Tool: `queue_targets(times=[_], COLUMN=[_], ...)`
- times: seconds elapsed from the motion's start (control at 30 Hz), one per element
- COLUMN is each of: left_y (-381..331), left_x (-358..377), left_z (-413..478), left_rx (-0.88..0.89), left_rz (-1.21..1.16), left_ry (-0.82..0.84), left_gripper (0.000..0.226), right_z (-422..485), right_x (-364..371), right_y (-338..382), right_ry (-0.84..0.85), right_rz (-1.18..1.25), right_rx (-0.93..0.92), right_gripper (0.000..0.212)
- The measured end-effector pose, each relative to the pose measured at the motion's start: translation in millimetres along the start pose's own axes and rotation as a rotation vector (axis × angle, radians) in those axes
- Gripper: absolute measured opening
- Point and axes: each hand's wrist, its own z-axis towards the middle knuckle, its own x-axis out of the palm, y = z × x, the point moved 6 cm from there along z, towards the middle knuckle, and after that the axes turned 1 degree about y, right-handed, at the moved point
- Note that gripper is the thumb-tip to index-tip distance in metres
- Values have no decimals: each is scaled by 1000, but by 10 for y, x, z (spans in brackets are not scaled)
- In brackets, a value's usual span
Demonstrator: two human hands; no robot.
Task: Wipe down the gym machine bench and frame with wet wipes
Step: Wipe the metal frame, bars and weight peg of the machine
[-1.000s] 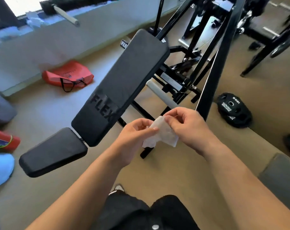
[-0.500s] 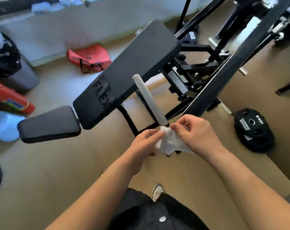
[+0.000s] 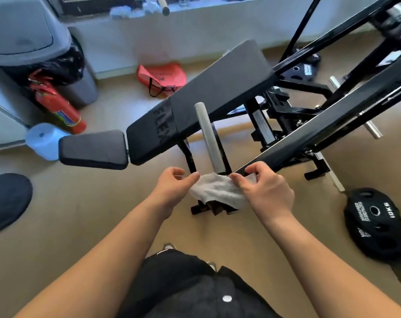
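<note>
A white wet wipe (image 3: 215, 190) is stretched between my two hands. My left hand (image 3: 174, 185) pinches its left edge and my right hand (image 3: 263, 189) pinches its right edge. Just beyond the wipe, a grey cylindrical handle (image 3: 208, 136) rises from the black frame arm (image 3: 321, 131), which runs diagonally to the upper right. The black padded bench back (image 3: 208, 92), marked FLEX, slopes up behind the handle. Its small seat pad (image 3: 93, 149) sits to the left.
A 10 kg black weight plate (image 3: 376, 223) lies on the floor at right, another dark plate (image 3: 6, 200) at left. A red fire extinguisher (image 3: 59, 106), grey bin (image 3: 34, 49), blue roll (image 3: 43, 140) and orange bag (image 3: 162, 76) sit along the far wall.
The view has shifted right and closer to the frame. My hands have spread the wipe wider and brought it up against the base of the grey handle.
</note>
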Motion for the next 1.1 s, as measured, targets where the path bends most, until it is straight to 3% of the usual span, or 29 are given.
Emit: queue_targets(times=[0.03, 0.1, 0.17, 0.3, 0.37, 0.57, 0.7, 0.77, 0.87, 1.1], left_y=[-76, -340, -530, -469, -430, -400, -244, -127, -112, -500], left_x=[-70, -108, 106, 636, 749, 803, 813, 921, 1004, 1009], left_z=[-27, -219, -402, -417, -406, -159, -392, -632, -691, -390], left_rx=[82, 418, 626, 410, 329, 237, 281, 296, 225, 60], left_rz=[125, 293, 409, 816, 861, 909, 972, 1075, 1018, 931], left_ry=[-133, -384, -338, -91, -34, 55, -64, -123, -176, -341], left_gripper=[53, 35, 17, 51, 63, 87, 79, 94, 99, 73], right_z=[5, 26, 45, 42, 87, 510, 777, 780, 800, 801], right_x=[16, 57, 77, 32, -15, -96, -3, 71, 95, 89], right_y=[43, 98, 124, 117, 55, 40, -3, -45, -64, -71], right_ry=[-8, -20, -60, -247, -282, -160, -35, -18, -60, -54], right_rz=[-47, -141, -207, -305, -354, -253, -404, -491, -468, -484], right_rx=[-28, -75, -114, -312, -374, -681, -757, -760, -752, -822], right_gripper=[49, 49, 50, 50, 53, 41, 41, 47, 51, 56])
